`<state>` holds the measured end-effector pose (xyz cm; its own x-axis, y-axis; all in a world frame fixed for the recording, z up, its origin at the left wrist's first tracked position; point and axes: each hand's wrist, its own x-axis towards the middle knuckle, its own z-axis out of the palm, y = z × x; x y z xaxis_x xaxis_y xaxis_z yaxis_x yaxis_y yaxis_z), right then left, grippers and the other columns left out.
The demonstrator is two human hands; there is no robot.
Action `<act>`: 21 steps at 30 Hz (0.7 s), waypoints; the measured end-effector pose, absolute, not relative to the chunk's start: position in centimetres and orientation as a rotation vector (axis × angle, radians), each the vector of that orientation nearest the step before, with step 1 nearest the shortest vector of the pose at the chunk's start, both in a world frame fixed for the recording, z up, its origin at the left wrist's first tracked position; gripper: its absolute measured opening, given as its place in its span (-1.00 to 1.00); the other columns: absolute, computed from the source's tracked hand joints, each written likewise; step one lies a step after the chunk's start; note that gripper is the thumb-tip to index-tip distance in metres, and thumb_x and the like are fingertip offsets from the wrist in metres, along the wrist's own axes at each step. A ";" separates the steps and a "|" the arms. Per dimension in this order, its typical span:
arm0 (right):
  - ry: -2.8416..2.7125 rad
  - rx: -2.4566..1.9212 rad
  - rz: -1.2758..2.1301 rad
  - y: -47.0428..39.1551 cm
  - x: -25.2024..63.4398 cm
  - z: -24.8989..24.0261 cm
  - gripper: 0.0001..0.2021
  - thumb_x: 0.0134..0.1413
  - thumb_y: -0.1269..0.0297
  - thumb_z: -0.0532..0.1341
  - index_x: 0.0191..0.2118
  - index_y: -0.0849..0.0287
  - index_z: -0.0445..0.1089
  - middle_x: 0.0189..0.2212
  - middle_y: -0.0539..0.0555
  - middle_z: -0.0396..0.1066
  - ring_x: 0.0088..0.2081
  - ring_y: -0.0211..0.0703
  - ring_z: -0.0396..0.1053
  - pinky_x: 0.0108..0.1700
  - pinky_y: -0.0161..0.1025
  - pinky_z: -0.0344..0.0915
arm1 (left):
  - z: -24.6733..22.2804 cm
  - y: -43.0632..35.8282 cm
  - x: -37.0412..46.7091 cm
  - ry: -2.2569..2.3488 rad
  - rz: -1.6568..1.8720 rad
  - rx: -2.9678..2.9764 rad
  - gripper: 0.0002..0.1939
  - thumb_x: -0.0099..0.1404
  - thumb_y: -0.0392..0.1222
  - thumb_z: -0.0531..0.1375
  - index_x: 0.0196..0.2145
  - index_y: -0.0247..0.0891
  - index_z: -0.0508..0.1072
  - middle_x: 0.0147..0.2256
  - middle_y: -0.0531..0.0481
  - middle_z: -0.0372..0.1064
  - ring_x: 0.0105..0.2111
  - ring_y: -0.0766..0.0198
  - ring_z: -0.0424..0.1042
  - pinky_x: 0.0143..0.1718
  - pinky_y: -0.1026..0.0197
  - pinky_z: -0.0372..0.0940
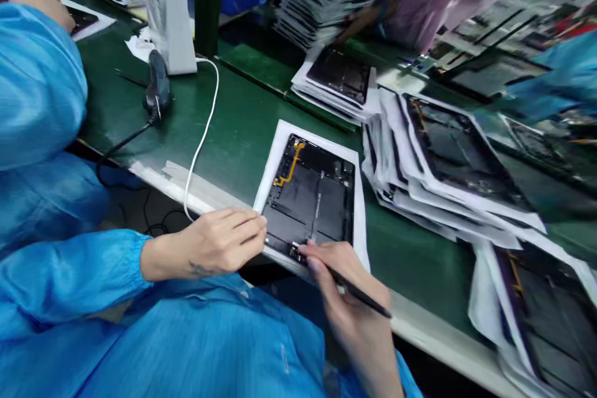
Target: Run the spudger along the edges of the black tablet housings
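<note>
An opened tablet [303,199] lies on a white paper sheet [362,224] near the bench's front edge, its dark inside facing up. An orange flex cable [293,165] runs along its upper left part. My left hand [228,241] is closed, fingertips gripping the tablet's lower left corner. In my right hand [347,273], closed over the tablet's lower edge, is a slim black pen-like tool [361,295]. Its working end is hidden by my fingers, beside a small connector part [296,252] at that edge. Whether the tip touches the part, I cannot tell.
Stacked tablets with paper between them [448,161] stand to the right, more [550,298] at lower right. A white cable [205,143] crosses the bench on the left, near a black handheld scanner [157,87] and a white fan-like device [170,18]. A co-worker's blue sleeve [37,81] is at far left.
</note>
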<state>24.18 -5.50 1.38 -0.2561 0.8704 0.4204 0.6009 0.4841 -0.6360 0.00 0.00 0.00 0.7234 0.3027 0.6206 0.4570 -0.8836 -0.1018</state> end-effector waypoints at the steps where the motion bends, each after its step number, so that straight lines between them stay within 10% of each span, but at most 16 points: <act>1: -1.958 -1.228 0.444 -5.7 24.2 1.4 -0.81 0.28 0.53 0.20 -0.14 0.10 0.47 -0.25 0.01 0.52 -0.18 -0.22 0.46 -0.11 -0.29 0.35 | 0.0 0.0 0.1 -0.611 -0.895 -2.680 -0.75 0.46 -0.43 0.05 -0.16 -0.47 0.54 -0.15 -0.18 0.58 -0.15 0.15 0.58 -0.09 0.16 0.49; 21: -2.282 -1.173 0.016 -7.7 23.7 0.7 -0.71 0.23 0.58 0.19 0.05 0.32 0.41 -0.28 0.19 0.50 -0.12 0.02 0.39 -0.08 -0.06 0.43 | -0.2 0.1 2.6 -0.590 -0.763 -2.705 -0.75 0.50 -0.31 0.02 -0.07 -0.39 0.49 -0.20 -0.16 0.51 -0.27 0.15 0.46 -0.28 0.11 0.33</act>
